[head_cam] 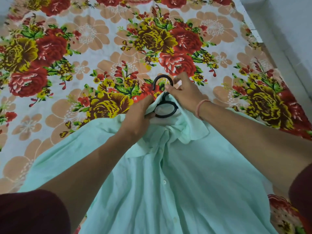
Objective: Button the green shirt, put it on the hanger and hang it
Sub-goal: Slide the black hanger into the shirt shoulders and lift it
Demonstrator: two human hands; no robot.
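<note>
The green shirt (168,183) is spread front-up on the flowered bed sheet (84,48), filling the view from the centre down to 6 o'clock, with its collar toward 12 o'clock. Its placket appears closed, and buttons (164,182) are seen along it. A black hanger (166,109) is lodged in the neck opening, its hook standing out of the collar at 12 o'clock. The collar edge at 9 o'clock of the hanger is gripped by the left hand (136,120). The hook is pinched at its 3 o'clock side by the right hand (184,93).

The seating of the hanger is judged to be the step in hand. It would be done well if the hook were held steady while the collar is drawn evenly round the neck. Each hanger arm, hidden under the cloth, should be felt into its shoulder before any lifting. The top button should not be strained.
</note>
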